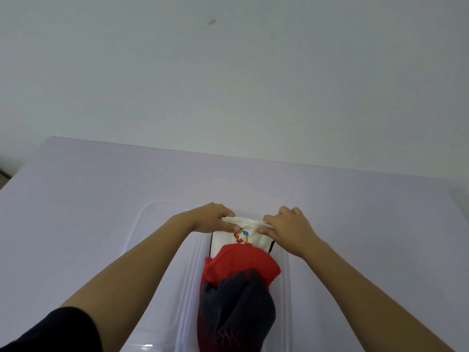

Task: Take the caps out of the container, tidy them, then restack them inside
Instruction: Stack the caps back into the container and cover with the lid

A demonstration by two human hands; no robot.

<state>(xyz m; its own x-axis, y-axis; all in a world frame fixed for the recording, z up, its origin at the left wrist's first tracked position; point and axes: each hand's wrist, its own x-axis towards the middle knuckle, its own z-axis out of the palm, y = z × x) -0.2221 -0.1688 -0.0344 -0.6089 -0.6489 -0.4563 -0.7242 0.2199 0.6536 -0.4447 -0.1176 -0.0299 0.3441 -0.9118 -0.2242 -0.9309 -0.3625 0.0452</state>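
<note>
A person's two bare forearms reach forward over a pale lilac desk (88,199), a dark sleeve (58,331) showing at the near left corner. Between the arms, nearest the camera, a dark navy cap (241,306) lies on top of a red cap (243,260), the two overlapping in a line that runs away from the viewer. Beyond them sits a white cap (241,241) with a small multicoloured logo and dark trim along its sides, its near part tucked under the red one. All three lie inside a clear plastic container (142,224), whose rounded rim shows on the left and far side; its right wall runs just beside the caps and under the right forearm.

At the far end of the stack, the left hand (213,218) and the right hand (286,227) each pinch the far edge of the white cap, fingers (229,226) closed on the fabric with thumbs pressed on top, the hands close together but apart.

Inside the container, open room lies to the left of the caps. Past the hands, the desk runs bare to its far edge, which meets a plain white wall (228,72). The desk's left edge falls away at the frame's left side, where a dark strip of floor shows.
</note>
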